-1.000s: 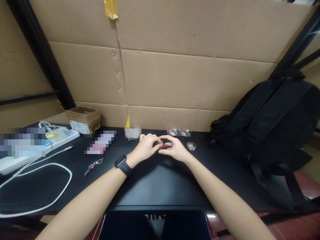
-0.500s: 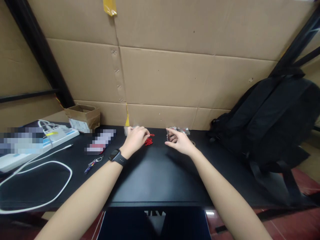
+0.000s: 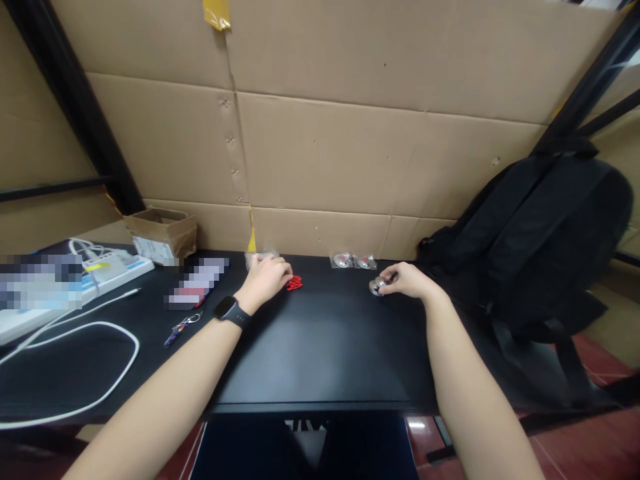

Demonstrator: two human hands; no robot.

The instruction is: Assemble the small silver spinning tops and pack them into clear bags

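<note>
On the black table, my left hand (image 3: 269, 277) lies with curled fingers at the left end of a small red cord bundle (image 3: 295, 283); what its fingertips hold is hidden. Behind that hand is a clear plastic packet (image 3: 271, 253), partly covered. My right hand (image 3: 404, 280) pinches a round, shiny metal piece (image 3: 380, 285) between thumb and fingers, low over the tabletop. Two clear packets with round silver pieces, one on the left (image 3: 343, 260) and one on the right (image 3: 365, 261), lie near the cardboard wall.
A black backpack (image 3: 545, 233) stands at the right. At the left are an open cardboard box (image 3: 167, 233), a white power strip (image 3: 120, 273), a looped white cable (image 3: 136, 347) and a keychain (image 3: 176, 331). Cardboard (image 3: 320, 153) walls the back.
My right hand has moved right, away from the two packets, and its fingers have closed on the metal piece. My left hand has stayed beside the red cord.
</note>
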